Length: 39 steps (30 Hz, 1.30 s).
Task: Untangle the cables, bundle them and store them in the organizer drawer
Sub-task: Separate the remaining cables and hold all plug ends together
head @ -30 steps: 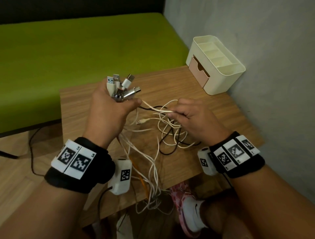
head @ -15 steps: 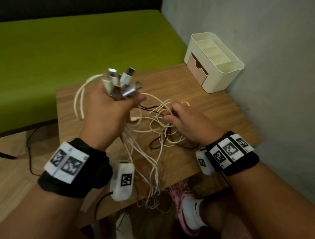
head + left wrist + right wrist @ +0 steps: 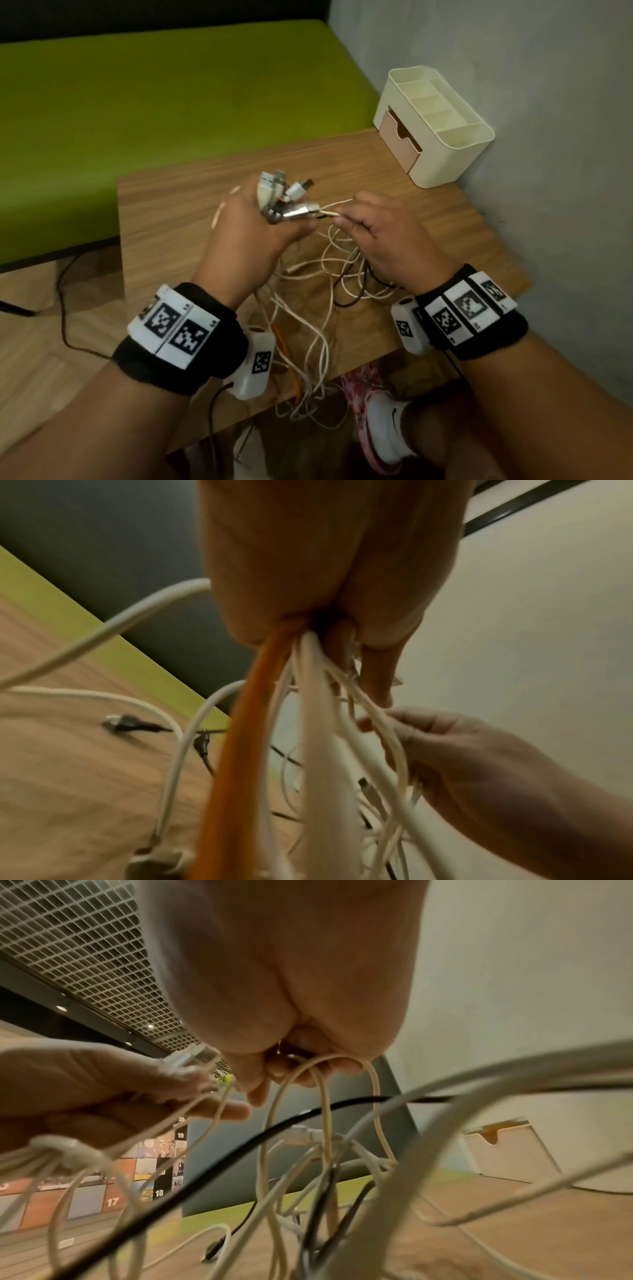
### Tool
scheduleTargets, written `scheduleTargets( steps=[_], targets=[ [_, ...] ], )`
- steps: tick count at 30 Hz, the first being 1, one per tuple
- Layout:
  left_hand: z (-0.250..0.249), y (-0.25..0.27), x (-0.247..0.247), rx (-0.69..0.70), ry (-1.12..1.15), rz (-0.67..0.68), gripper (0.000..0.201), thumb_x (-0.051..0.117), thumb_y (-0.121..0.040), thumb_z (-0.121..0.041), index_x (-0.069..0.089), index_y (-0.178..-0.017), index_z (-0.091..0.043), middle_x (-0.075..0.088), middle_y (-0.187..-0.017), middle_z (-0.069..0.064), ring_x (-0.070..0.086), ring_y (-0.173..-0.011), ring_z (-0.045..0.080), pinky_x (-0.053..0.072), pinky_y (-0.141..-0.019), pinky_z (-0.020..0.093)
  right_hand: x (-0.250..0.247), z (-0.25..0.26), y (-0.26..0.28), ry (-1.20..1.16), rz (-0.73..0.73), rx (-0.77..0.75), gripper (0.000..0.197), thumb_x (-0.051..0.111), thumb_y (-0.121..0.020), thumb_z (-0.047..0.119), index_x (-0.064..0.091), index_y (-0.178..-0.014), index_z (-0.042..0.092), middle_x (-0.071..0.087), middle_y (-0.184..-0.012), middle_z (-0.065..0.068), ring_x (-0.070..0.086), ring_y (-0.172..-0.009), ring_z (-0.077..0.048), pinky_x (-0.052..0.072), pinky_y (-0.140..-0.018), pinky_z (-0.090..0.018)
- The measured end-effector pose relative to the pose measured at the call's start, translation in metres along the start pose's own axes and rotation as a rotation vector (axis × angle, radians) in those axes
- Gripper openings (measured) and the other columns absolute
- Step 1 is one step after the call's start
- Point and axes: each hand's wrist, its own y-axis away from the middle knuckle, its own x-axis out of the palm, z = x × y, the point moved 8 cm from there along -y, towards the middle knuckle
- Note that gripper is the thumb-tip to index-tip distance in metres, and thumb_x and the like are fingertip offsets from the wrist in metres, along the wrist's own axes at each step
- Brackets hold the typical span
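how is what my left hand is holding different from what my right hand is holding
The left hand grips a bunch of plug ends in a fist; the right hand pinches only thin white cable. Left's plugs point upward; right's strand runs sideways. Both belong to one tangle.

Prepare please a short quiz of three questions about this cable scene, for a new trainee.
1. True or false: the organizer drawer is pulled fully out.
2. Which hand grips the bunch of plug ends?
A. left hand
B. right hand
3. Fill in: among the white cables, one cable hanging from the left fist is ____.

Key: 1 false, it is closed; 2 A; 3 orange.
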Motion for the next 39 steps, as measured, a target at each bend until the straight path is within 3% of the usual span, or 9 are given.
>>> scheduleTargets(
  steps=[3,8,12,18,22,25,31,35,39],
  targets=[
    [0.002,0.003,0.011,0.018,-0.096,0.054,0.043,0.083,-0.065,-0.043,0.062,-0.100,-0.030,0.073,-0.091,-0.008,0.070,-0.083,0.012,0.056,-0.077,0.043,-0.005,0.010,-0.001,0.005,-0.022,-0.028,0.035,0.043,-0.097,0.038,0.069,-0.107,0.016,0.048,-0.083,0.010,0.042,-0.077,-0.005,0.030,-0.072,-0.027],
    [-0.019,0.002,-0.008,0.084,0.246,-0.067,0.021,0.077,-0.080,-0.003,0.062,-0.095,-0.001,0.069,-0.076,-0.001,0.055,-0.050,0.004,0.040,-0.047,0.018,0.007,-0.011,0.000,-0.002,0.179,0.215,0.021,0.048,-0.100,0.040,0.059,-0.103,0.022,0.052,-0.086,0.012,0.052,-0.082,-0.011,0.041,-0.080,-0.039],
    [-0.016,-0.001,-0.025,0.062,0.334,-0.094,0.020,0.074,-0.083,-0.006,0.059,-0.089,0.006,0.071,-0.071,0.008,0.038,-0.039,0.014,0.030,-0.040,0.021,0.007,-0.026,0.007,0.100,0.275,0.358,0.022,0.046,-0.100,0.047,0.054,-0.107,0.028,0.049,-0.086,0.018,0.048,-0.090,-0.009,0.036,-0.090,-0.038],
    [0.003,-0.006,-0.028,-0.031,0.014,-0.133,0.023,0.081,-0.079,-0.017,0.060,-0.084,-0.025,0.066,-0.070,-0.010,0.051,-0.046,-0.004,0.039,-0.052,0.025,-0.023,0.000,0.000,-0.117,-0.116,0.084,0.024,0.050,-0.102,0.027,0.059,-0.088,0.009,0.050,-0.073,0.007,0.046,-0.066,-0.006,0.033,-0.062,-0.019],
    [-0.009,0.001,-0.013,0.023,0.095,-0.084,0.029,0.081,-0.079,-0.015,0.066,-0.104,-0.014,0.074,-0.084,-0.014,0.068,-0.072,-0.003,0.048,-0.060,0.016,-0.028,0.013,0.000,-0.119,-0.190,-0.016,0.020,0.054,-0.100,0.020,0.065,-0.093,0.005,0.048,-0.074,0.014,0.045,-0.065,0.002,0.032,-0.062,-0.010],
    [-0.014,0.006,0.006,0.016,0.083,0.057,0.029,0.082,-0.077,-0.016,0.062,-0.098,-0.012,0.071,-0.072,-0.009,0.059,-0.052,-0.002,0.042,-0.049,0.013,-0.020,0.018,0.000,-0.124,-0.101,-0.029,0.016,0.058,-0.098,0.023,0.067,-0.095,0.010,0.047,-0.077,0.022,0.047,-0.071,0.008,0.032,-0.063,-0.008],
    [-0.036,0.022,0.022,-0.010,0.270,0.277,0.022,0.075,-0.080,-0.008,0.056,-0.090,-0.008,0.063,-0.061,0.010,0.040,-0.036,0.011,0.024,-0.036,0.020,-0.031,0.021,0.006,-0.515,0.170,0.094,0.024,0.062,-0.087,0.040,0.070,-0.093,0.018,0.057,-0.093,0.000,0.056,-0.086,-0.008,0.045,-0.076,-0.026],
    [-0.047,0.041,0.028,-0.020,0.331,0.293,0.028,0.074,-0.081,-0.007,0.052,-0.098,-0.005,0.066,-0.064,0.010,0.042,-0.036,0.006,0.023,-0.037,0.020,-0.048,0.038,0.025,-0.447,0.162,0.092,0.014,0.068,-0.091,0.029,0.073,-0.087,0.016,0.056,-0.094,-0.009,0.054,-0.080,-0.007,0.041,-0.070,-0.021],
    [-0.053,0.060,0.028,-0.034,0.349,0.235,0.026,0.074,-0.083,-0.010,0.054,-0.099,-0.003,0.068,-0.068,0.008,0.035,-0.038,0.010,0.025,-0.038,0.021,-0.062,0.049,0.067,-0.308,0.253,0.215,0.012,0.069,-0.088,0.036,0.074,-0.083,0.026,0.061,-0.090,-0.001,0.059,-0.082,-0.015,0.046,-0.076,-0.037]
  ],
)
